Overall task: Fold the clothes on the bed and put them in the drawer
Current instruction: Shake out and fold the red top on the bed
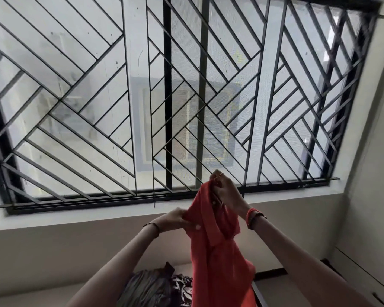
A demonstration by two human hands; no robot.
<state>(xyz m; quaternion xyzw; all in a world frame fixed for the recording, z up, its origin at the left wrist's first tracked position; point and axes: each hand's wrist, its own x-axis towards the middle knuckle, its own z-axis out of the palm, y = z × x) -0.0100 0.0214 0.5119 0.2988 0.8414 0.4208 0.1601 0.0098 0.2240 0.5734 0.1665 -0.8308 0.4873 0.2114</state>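
Note:
A thin orange-red garment with small pale dots hangs in the air in front of me, lifted before the window. My right hand pinches its top edge, the higher of the two grips. My left hand grips the cloth lower down on its left side. The garment's lower part drops out of the bottom of the view. Below it lies a heap of other clothes: a grey striped piece and a dark patterned piece. The bed and the drawer are hidden.
A wide window with a black diagonal metal grille fills the wall ahead, above a white sill. A white wall stands at the right, with white cabinet fronts below it.

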